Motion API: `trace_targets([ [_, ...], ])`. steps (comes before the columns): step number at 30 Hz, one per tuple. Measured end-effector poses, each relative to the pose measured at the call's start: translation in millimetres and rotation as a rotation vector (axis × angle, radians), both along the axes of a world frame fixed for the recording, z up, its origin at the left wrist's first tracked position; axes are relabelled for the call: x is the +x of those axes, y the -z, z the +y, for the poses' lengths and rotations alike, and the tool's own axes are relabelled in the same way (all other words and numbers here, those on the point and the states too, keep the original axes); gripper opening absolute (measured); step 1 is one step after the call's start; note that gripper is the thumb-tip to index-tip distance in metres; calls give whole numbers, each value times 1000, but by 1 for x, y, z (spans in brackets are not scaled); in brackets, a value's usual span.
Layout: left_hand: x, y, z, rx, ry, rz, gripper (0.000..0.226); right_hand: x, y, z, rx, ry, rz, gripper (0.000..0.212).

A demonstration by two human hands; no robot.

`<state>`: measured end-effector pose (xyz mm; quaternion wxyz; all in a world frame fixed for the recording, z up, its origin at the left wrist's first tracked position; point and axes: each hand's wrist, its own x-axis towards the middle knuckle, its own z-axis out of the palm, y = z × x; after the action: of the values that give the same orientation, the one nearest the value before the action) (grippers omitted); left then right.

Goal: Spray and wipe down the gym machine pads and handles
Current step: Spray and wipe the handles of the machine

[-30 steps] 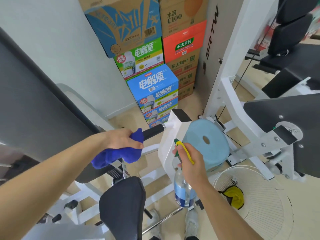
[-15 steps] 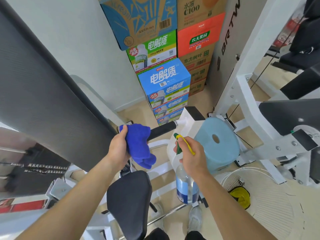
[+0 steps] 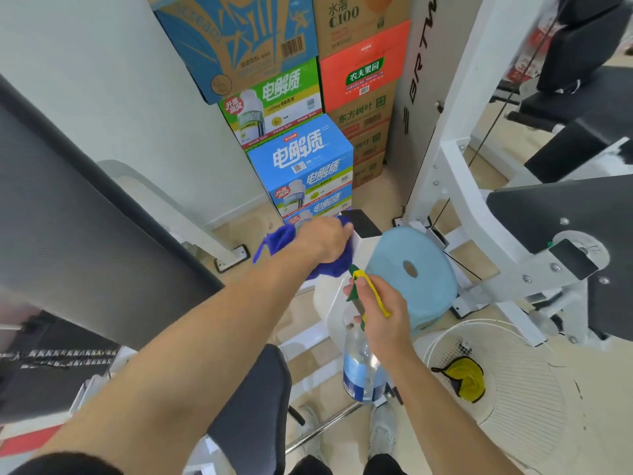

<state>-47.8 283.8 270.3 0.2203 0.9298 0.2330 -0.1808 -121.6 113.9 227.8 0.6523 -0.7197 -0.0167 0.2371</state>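
Left hand [image 3: 322, 238] clenched around crumpled blue microfibre cloth [image 3: 278, 237], right hand [image 3: 383, 313] grasping clear plastic spray bottle [image 3: 360, 366] with green-and-yellow trigger

The cloth [image 3: 329, 265] under my left hand [image 3: 322, 240] is fuzzy blue fabric. My right hand [image 3: 383, 317] grips a clear, glossy plastic bottle [image 3: 359, 375]. The frame [image 3: 455, 186] is smooth white-painted metal, the seat pad [image 3: 253, 402] matt black, the boxes [image 3: 301, 166] printed cardboard.

A gym: white machine frame [image 3: 455, 186], black pads [image 3: 561, 207].
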Motion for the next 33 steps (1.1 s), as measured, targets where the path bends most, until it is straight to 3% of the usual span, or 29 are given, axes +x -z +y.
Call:
trace_targets([
  [2, -4, 8, -15, 250, 234, 49, 34, 2, 0, -11, 20, 40, -1, 38],
  [6, -67, 4, -3, 620, 440, 161, 53, 6, 3, -24, 23, 47, -4, 34],
  [7, -77, -2, 2, 707, 439, 206, 49, 6, 4, -25, 14, 37, -2, 35],
  [8, -81, -6, 9, 695, 418, 238, 38, 6, 5, -25, 3, 21, 1, 35],
  [10, -77, -12, 33, 461, 332, 286, 19, 5, 5, -26, -9, -2, 2, 38],
  [14, -61, -36, 71, -420, -202, 550, 50, 6, 1, -27, 4, -3, 9, 39],
  [16, -60, -38, 71, -679, -388, 618, 44, 6, -3, -26, 9, 5, 5, 38],
  [18, -51, -30, 64, -717, -382, 563, 35, 7, -6, -22, 13, 16, -3, 36],
  [20, -34, -13, 51, -681, -393, 386, 40, 9, -7, -16, 7, 21, -15, 37],
  [21, -23, -5, 46, -598, -351, 308, 43, 10, -7, -13, -1, 19, -21, 39],
  [25, -26, -6, 22, 114, 265, 202, 55, 12, -11, 0, 27, 15, -31, 39],
  [27, -54, -12, 26, 226, 364, 188, 67, 11, -16, 4, 40, 12, -18, 37],
  [30, -83, -19, 49, 144, 237, 214, 63, 7, -19, 8, 32, -2, -13, 36],
  [33, -93, -27, 74, -251, -143, 237, 46, 1, -21, 10, 26, -32, -32, 34],
])
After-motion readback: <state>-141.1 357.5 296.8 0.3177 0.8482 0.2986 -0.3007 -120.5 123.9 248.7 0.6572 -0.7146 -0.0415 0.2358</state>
